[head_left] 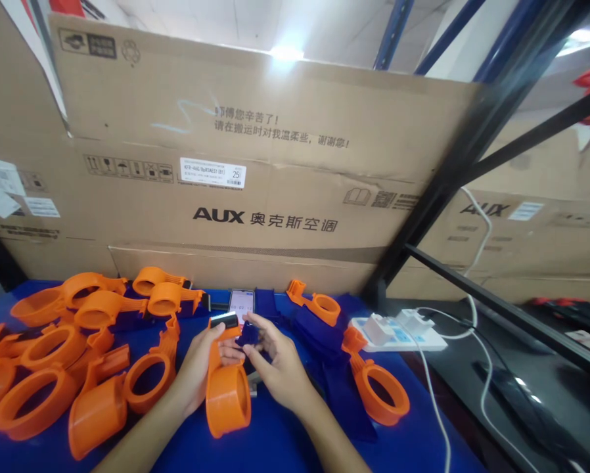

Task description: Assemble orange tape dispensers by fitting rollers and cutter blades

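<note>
Steadily: your left hand (pixel 196 371) grips the orange holder (pixel 227 394) just above the worktop (pixel 275 450), your right hand (pixel 278 368) pinches the blue clip (pixel 248 334) at its top; brace the holder and line the clip up square

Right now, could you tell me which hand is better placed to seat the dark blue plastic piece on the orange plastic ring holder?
Probably the right hand: it pinches the dark blue piece, while the left hand steadies the orange ring holder.
</note>
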`<state>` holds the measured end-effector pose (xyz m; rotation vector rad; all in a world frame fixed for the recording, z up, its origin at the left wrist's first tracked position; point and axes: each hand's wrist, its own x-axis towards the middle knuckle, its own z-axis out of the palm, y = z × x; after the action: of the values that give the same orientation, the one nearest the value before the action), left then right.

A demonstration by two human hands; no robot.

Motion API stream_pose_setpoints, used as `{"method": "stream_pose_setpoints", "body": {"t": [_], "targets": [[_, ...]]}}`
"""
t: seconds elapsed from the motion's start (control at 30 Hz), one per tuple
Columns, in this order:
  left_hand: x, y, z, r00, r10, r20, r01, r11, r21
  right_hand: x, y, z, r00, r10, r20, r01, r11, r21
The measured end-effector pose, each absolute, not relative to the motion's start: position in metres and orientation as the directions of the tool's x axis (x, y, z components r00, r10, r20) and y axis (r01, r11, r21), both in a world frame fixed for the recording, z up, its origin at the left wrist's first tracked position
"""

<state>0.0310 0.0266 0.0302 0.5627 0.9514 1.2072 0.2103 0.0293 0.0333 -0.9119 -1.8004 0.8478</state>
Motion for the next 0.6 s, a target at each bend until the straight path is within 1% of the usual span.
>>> {"method": "stream_pose_setpoints", "body": {"t": [0.1,0.23,0.4,0.5,0.6], "targets": [[0.03,0.026,0.03,0.111,0.936,-0.335,-0.511,0.343,0.788,0.21,0.028,0.038,-0.279,0.857,0.433,0.196,0.492,-0.848],[0.03,0.024,0.028,0.122,0.943,-0.309,-0.483,0.328,0.812,0.21,0.027,0.042,-0.299,0.863,0.407,0.162,0.466,-0.87],[0.031,0.026,0.021,0.082,0.978,-0.193,-0.448,0.209,0.869,0.21,0.03,0.037,-0.271,0.869,0.413,0.113,0.455,-0.883],[0.03,0.028,0.015,0.069,0.991,-0.111,-0.376,0.128,0.918,0.211,0.03,0.038,-0.251,0.871,0.422,0.141,0.464,-0.874],[0.029,0.029,0.011,0.078,0.996,-0.045,-0.302,0.066,0.951,0.212,0.028,0.043,-0.238,0.864,0.445,0.201,0.491,-0.847]]}}
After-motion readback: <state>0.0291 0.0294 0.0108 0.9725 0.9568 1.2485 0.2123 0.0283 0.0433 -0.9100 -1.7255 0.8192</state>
